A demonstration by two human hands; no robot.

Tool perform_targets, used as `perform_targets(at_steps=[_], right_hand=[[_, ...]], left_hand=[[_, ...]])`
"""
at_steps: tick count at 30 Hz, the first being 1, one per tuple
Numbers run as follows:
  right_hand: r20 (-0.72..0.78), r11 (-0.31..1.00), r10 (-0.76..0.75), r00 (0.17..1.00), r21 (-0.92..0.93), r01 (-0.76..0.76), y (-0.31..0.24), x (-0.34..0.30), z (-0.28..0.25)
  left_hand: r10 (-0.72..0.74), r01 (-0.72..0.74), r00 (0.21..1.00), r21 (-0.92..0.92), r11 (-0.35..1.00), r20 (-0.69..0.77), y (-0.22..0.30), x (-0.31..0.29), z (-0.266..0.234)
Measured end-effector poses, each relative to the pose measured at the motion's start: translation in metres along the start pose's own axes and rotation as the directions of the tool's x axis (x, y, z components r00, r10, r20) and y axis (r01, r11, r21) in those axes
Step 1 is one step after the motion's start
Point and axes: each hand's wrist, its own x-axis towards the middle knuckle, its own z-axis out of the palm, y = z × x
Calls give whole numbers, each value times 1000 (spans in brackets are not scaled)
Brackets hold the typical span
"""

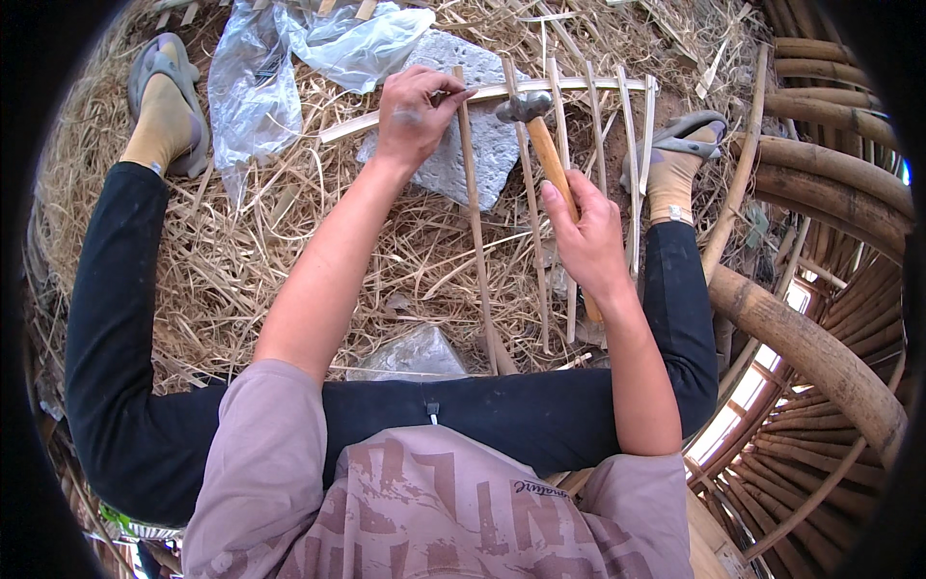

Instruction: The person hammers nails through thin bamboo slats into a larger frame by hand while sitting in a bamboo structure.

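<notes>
My right hand (588, 232) is wrapped round the wooden handle of a hammer (547, 150). The hammer's metal head is over the slats, to the right of my left hand. With thumb and forefinger pinched, my left hand (415, 114) is at the top of a thin bamboo slat (473, 193), where it meets a pale curved bamboo strip (579, 84). Whatever the pinch holds is too small to make out. Several more slats lie side by side across the strip, pointing toward me. Beneath them is a flat grey stone slab (492, 174).
Straw and bamboo shavings (260, 280) cover the ground. A clear plastic bag (256, 101) lies left of the slab; another plastic-wrapped bundle (417, 355) is close to my lap. My sandalled feet flank the work. Thick bent bamboo poles (810, 338) rise along the right.
</notes>
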Motion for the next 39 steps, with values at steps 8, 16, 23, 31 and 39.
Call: perform_targets(at_steps=[8,16,23,31,39], right_hand=[[27,998,-22,999,-55,24,-19,10,14],[29,970,-167,986,-172,170,-18,24,27],[7,969,-207,978,-136,206,-23,26,33],[-2,944,-254,967,-218,247,-12,31,45],[-100,946,-303,948,-149,287,-23,24,47]], left_hand=[[-64,66,997,-22,998,51,-7,-3,-13],[-85,86,994,-7,996,62,-6,-6,-12],[-86,87,995,-8,996,45,-5,-6,-8],[-62,62,998,-2,998,26,-9,-8,-7],[-48,48,998,-6,999,39,-9,-8,-10]])
